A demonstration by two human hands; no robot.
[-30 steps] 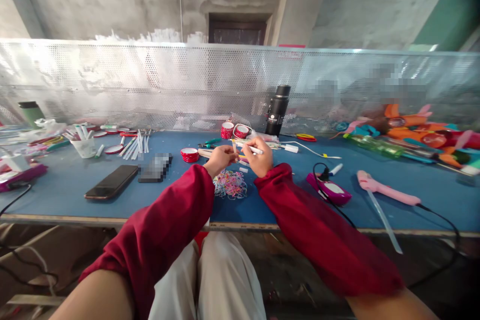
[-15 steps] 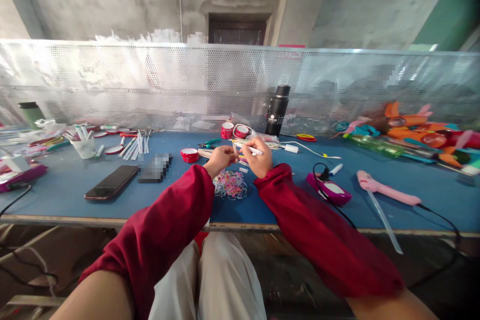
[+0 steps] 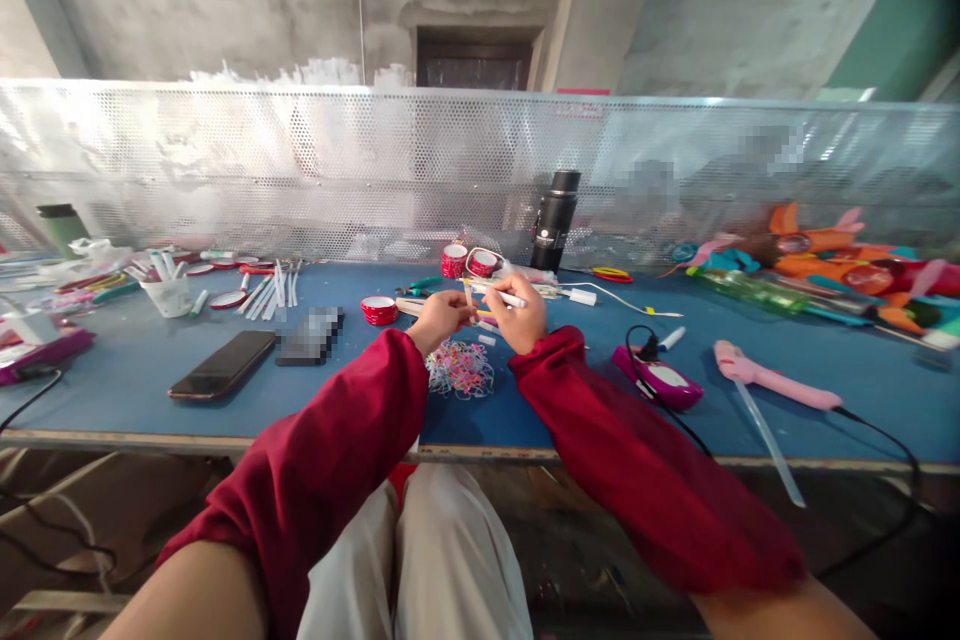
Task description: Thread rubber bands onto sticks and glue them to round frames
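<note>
My left hand (image 3: 444, 316) pinches a small pale strip (image 3: 469, 294) standing upright between thumb and fingertips. It is too small to make out what it is. Close to its right, my right hand (image 3: 523, 314) is closed on a white marker pen (image 3: 508, 298), held slanted with one end towards the strip. Whether the pen touches the strip I cannot tell. Just below both hands lies a heap of thin, many-coloured rubber bands (image 3: 461, 370). A small white cap-like piece (image 3: 487, 341) rests between the heap and my right hand.
Red-rimmed rolls (image 3: 379, 310) sit left of my hands, and a black flask (image 3: 556, 220) stands behind. Two phones (image 3: 223, 366) lie to the left near a cup of pens (image 3: 166, 295). On the right are a purple device (image 3: 660, 377) and a pink glue gun (image 3: 780, 380) with its cord.
My right hand and the marker pen have shifted very slightly beside the strip. My left hand stays in nearly the same place, and the table things are unmoved.
</note>
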